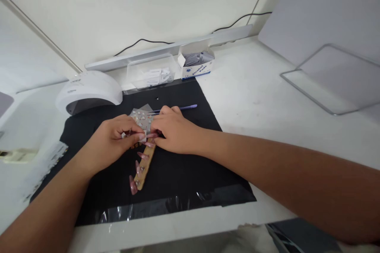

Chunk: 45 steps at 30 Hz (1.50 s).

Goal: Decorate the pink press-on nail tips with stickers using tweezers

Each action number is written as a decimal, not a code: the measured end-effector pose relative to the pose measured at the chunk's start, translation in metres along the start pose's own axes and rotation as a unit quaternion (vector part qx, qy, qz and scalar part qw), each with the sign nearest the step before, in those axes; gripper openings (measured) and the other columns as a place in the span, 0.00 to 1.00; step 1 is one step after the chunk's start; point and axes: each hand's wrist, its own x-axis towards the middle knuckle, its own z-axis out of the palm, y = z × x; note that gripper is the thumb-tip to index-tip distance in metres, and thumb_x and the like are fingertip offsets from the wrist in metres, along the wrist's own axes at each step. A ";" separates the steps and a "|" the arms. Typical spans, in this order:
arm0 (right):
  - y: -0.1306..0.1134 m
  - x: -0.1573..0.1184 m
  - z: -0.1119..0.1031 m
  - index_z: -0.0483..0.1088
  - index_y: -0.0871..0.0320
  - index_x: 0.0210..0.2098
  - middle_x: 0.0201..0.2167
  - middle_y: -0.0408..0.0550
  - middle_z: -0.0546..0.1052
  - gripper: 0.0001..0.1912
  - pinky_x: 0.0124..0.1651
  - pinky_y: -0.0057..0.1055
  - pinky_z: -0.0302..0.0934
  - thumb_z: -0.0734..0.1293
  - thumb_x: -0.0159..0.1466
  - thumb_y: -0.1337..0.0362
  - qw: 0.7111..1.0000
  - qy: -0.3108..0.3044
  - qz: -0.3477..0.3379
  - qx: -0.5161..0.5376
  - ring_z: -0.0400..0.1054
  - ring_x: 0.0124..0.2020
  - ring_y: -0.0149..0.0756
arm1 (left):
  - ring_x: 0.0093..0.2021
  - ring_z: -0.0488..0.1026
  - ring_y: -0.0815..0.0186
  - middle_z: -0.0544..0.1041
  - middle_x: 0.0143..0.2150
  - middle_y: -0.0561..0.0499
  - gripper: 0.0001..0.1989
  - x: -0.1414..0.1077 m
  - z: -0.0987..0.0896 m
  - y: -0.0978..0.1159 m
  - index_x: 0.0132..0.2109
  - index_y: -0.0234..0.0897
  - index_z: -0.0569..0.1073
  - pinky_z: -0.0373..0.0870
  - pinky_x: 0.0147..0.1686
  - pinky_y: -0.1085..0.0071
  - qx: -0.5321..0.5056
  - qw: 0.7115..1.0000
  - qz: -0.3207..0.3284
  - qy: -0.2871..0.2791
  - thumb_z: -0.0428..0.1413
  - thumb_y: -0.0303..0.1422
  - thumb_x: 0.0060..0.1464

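My left hand (pixel 120 138) pinches a small white square (pixel 144 136) between thumb and forefinger, up against a pink press-on nail (pixel 152 135). The curled fingers of my right hand (pixel 175 130) close on that nail at the far end of a wooden stick (pixel 145 168). Several more glossy pink press-on nails (pixel 133 185) stand along the stick. Just beyond my hands lies a sticker sheet (pixel 142 118) with small pale shapes, partly covered by my fingers. Tweezers with a purple handle (pixel 188 107) rest behind my right hand.
A black mat (pixel 190 174) covers the work area, its front edge taped. Behind it stand a white nail lamp (pixel 89 91), a clear tray (pixel 151 72) with white packets and an alcohol pads box (pixel 197 61). A metal frame (pixel 314 101) is at the right.
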 end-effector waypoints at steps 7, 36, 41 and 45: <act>0.001 0.000 -0.002 0.72 0.61 0.29 0.34 0.48 0.76 0.08 0.43 0.36 0.45 0.69 0.62 0.63 1.000 0.002 0.000 -0.003 0.59 0.41 0.41 | 0.29 0.64 0.71 0.65 0.24 0.56 0.08 0.001 0.005 0.004 0.30 0.43 0.79 0.64 0.29 0.74 -0.466 0.878 0.007 0.107 0.69 0.39 0.47; 0.001 -0.001 -0.003 0.70 0.60 0.28 0.33 0.49 0.76 0.07 0.43 0.38 0.47 0.67 0.62 0.64 1.000 -0.013 0.002 -0.011 0.59 0.41 0.42 | 0.37 0.72 0.66 0.77 0.34 0.50 0.04 0.003 0.020 0.004 0.36 0.37 0.78 0.68 0.39 0.70 0.047 0.990 0.131 0.031 0.58 0.27 0.58; 0.002 -0.001 -0.002 0.68 0.60 0.27 0.32 0.48 0.75 0.09 0.43 0.37 0.47 0.67 0.62 0.64 1.000 -0.011 0.000 -0.005 0.59 0.40 0.41 | 0.38 0.72 0.64 0.77 0.35 0.50 0.06 0.003 0.021 0.005 0.36 0.38 0.78 0.69 0.40 0.68 0.068 0.992 0.104 0.028 0.57 0.26 0.58; 0.003 0.000 -0.002 0.67 0.60 0.26 0.31 0.47 0.75 0.08 0.42 0.37 0.46 0.68 0.61 0.65 1.000 -0.008 -0.003 -0.004 0.59 0.40 0.41 | 0.38 0.72 0.64 0.76 0.34 0.50 0.06 0.003 0.020 0.007 0.35 0.39 0.78 0.68 0.39 0.68 0.074 0.993 0.083 0.030 0.57 0.26 0.58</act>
